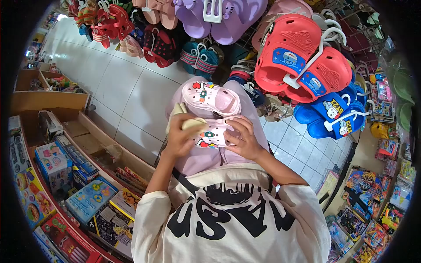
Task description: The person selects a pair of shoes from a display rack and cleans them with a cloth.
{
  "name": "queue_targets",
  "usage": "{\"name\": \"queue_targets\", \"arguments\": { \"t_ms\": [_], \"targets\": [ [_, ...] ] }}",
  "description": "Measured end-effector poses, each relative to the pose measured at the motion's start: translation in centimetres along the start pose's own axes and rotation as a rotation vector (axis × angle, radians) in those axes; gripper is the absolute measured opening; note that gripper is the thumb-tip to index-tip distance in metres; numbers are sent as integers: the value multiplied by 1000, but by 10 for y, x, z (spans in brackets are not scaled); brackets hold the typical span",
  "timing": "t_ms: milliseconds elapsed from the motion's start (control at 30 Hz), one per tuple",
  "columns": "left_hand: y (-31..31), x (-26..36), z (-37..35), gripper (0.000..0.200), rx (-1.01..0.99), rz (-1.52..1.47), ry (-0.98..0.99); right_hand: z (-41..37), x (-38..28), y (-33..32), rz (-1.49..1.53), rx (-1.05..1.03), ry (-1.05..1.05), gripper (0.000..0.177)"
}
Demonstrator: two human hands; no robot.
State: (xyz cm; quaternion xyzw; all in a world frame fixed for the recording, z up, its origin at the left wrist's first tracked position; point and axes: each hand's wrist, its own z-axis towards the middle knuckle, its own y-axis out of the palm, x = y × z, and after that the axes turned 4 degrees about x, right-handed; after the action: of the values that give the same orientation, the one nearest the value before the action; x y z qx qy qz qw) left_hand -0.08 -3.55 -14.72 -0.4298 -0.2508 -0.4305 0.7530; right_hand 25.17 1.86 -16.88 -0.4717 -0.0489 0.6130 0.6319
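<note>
Two pale pink clogs with colourful charms lie on my lap. My left hand (180, 135), somewhat blurred, is closed around a folded pale yellow cloth (177, 112) at the left side of the nearer clog (215, 136). Part of the cloth lies over that clog's toe end. From the right, my right hand (240, 136) grips the same clog near its heel opening, thumb and fingers around its edge. Just beyond it rests the farther clog (206, 97), touched by neither hand, its heel strap to the right.
Red clogs (289, 52) and blue slippers (326, 114) hang close on the right. Lilac slippers (232, 19) hang ahead. A wooden shelf edge (118, 149) with boxed toys runs along my left; packaged toys (368, 188) line the right. White floor tiles (118, 74) show between.
</note>
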Motion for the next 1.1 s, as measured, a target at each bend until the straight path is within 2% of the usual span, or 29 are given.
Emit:
{"name": "queue_targets", "arguments": {
  "t_ms": [33, 167, 300, 400, 500, 600, 700, 833, 933, 1033, 1100],
  "targets": [
    [-4, 3, 3, 33, -140, 96, 67, 0, 0, 1, 3, 4, 1, 67],
    [-6, -10, -3, 30, -165, 42, -44, 3, -3, -2, 6, -56, 23, 68],
    [-2, -12, -7, 20, -87, -17, -121, 4, -2, -2, 4, -78, 5, 68],
    [-6, -22, -11, 17, -18, -104, -108, 2, -1, -2, 8, -65, 0, 69],
    [-5, -18, -10, 16, 63, -194, -264, 1, -1, 0, 17, -29, 10, 69],
    [-1, -3, 0, 19, 151, -158, -281, 1, 0, 1, 7, -5, 21, 68],
    [-5, 1, 5, 20, -193, 41, -86, 1, 0, 0, 18, -9, 23, 67],
    [-12, -3, 7, 20, -242, -26, -142, 5, -3, -2, 4, -59, 23, 67],
    [-22, -8, 10, 17, -251, -34, -96, 6, -2, -4, -1, -77, -13, 67],
    [-50, -23, 2, 14, -260, -44, -140, 3, 0, -5, 34, -13, 35, 66],
    [-55, -22, -1, 16, -194, 11, -189, 4, -1, -5, 27, -17, 39, 65]
  ]
}}
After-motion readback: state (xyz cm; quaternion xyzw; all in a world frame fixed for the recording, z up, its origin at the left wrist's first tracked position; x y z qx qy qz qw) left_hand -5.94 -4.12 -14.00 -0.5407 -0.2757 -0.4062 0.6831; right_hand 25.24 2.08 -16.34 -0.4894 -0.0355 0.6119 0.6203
